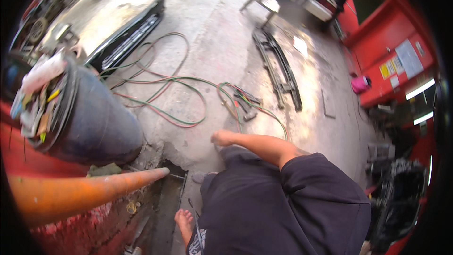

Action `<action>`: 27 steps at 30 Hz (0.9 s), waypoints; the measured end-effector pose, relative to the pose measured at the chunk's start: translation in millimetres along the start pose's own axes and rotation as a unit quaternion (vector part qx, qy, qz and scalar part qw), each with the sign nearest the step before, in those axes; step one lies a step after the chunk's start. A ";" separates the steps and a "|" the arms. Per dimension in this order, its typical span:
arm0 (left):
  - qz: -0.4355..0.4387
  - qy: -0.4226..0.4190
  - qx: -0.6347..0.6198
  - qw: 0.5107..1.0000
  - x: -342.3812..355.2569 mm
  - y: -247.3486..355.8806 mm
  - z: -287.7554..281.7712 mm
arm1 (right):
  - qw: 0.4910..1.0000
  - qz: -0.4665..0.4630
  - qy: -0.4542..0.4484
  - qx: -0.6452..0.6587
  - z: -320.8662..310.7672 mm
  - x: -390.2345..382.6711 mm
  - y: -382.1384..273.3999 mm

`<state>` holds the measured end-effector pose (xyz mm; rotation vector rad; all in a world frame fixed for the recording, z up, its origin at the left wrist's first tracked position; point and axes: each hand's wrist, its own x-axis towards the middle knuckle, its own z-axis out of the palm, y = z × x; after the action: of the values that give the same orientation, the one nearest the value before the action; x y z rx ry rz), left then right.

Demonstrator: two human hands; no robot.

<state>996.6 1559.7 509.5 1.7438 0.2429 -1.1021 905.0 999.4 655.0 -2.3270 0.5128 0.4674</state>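
A: Hands first. Where is the right one?
B: Right hand (222, 138) is in front of the body, at the end of a bare forearm crossing above the dark trousers. Motion-blurred; fingers look drawn in, but whether they grip anything is impossible to say.
A: And the left?
B: Left hand (183, 217) hangs low beside the body, fingers parted and loosely curled. A thin dark strip (193, 212) runs just beside it; contact unclear.
A: What lies nearest the right hand?
B: On the concrete beyond it, red-and-green hoses (205, 106) in loose loops, and a hammer-like tool (248, 114) among them. Both appear apart from the hand.
A: Further out?
B: A dark metal frame (285, 87) to the right of the hoses; a black bumper (132, 38) to their upper left.
A: Left side?
B: A blue barrel (101, 113), tilted-looking in the bent view, heaped with rubbish. Nearer, an orange pole (94, 191), its narrow end over a floor channel (167, 203).
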 end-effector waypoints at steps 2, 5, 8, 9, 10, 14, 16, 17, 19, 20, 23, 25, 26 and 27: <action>-0.061 0.012 -0.006 0.998 4.6 49.3 4.3 | 0.990 0.136 0.016 -0.030 19.1 -67.1 90.1; -0.087 0.038 0.015 0.995 4.5 114.9 16.4 | 0.949 0.301 0.087 0.040 17.6 -157.5 142.2; -0.076 0.030 0.058 0.995 3.5 153.8 52.7 | 0.927 0.338 0.137 0.093 40.9 -236.8 188.2; -0.069 0.029 0.070 0.995 1.6 164.2 69.3 | 0.922 0.342 0.142 0.117 46.2 -252.5 192.6; -0.075 0.029 0.081 0.993 -1.2 172.4 85.7 | 0.916 0.345 0.146 0.141 51.5 -267.8 192.9; -0.083 -0.028 0.150 0.985 -4.3 174.3 153.8 | 0.889 0.343 0.162 0.257 63.4 -303.7 202.7; -0.073 -0.039 0.197 0.977 -5.3 178.2 192.0 | 0.866 0.347 0.170 0.318 79.4 -315.4 221.3; -0.068 -0.046 0.217 0.973 -4.5 178.5 211.8 | 0.868 0.336 0.181 0.316 83.2 -323.4 232.8; -0.060 -0.059 0.219 0.972 5.7 179.2 244.4 | 0.874 0.311 0.203 0.315 87.9 -335.0 255.9; -0.055 -0.066 0.218 0.972 7.1 184.6 260.2 | 0.877 0.315 0.196 0.304 83.9 -342.2 270.5; -0.036 -0.083 0.277 0.957 1.9 210.6 305.6 | 0.835 0.390 0.227 0.316 81.1 -359.3 309.5; -0.026 -0.095 0.288 0.953 14.4 218.1 315.3 | 0.824 0.401 0.240 0.319 71.9 -364.6 326.3; -0.028 -0.090 0.292 0.952 19.8 223.7 321.7 | 0.814 0.406 0.249 0.331 62.6 -365.2 331.2; -0.028 -0.085 0.297 0.951 25.3 231.4 326.3 | 0.804 0.412 0.259 0.344 54.3 -362.8 335.0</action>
<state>969.5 1174.5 616.9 2.1553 -0.1686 -1.4609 422.9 893.5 599.0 -1.3930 1.6735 -0.0288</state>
